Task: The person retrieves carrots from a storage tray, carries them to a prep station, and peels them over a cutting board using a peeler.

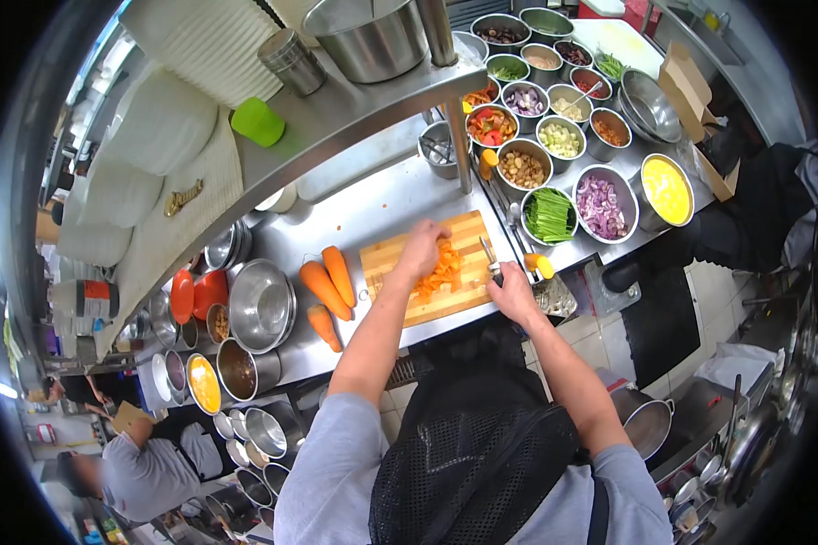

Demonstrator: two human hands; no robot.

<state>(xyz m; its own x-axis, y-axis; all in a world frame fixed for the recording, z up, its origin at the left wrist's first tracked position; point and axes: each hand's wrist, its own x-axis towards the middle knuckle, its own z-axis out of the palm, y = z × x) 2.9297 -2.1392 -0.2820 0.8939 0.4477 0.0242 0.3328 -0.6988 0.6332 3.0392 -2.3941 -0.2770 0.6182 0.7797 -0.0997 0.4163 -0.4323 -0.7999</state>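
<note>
My left hand (421,249) is over the wooden cutting board (418,312), its fingers bent and closed at the upper edge of a pile of cut carrot pieces (443,270). The fingertips are partly hidden. At the board's right edge, my right hand (515,292) is closed around the handle of a knife (489,252), its blade pointing up and away from me over the board. Left of the board lie whole carrots: one long carrot (324,289), another beside it (339,275) and a shorter one (324,327) nearer to me.
Metal containers of cut vegetables, such as red onion (600,207) and green stalks (549,215), crowd the right. Mixing bowls (261,304) stand left. A metal shelf (364,109) with stacked white dishes overhangs the back. Another person (159,468) is at lower left.
</note>
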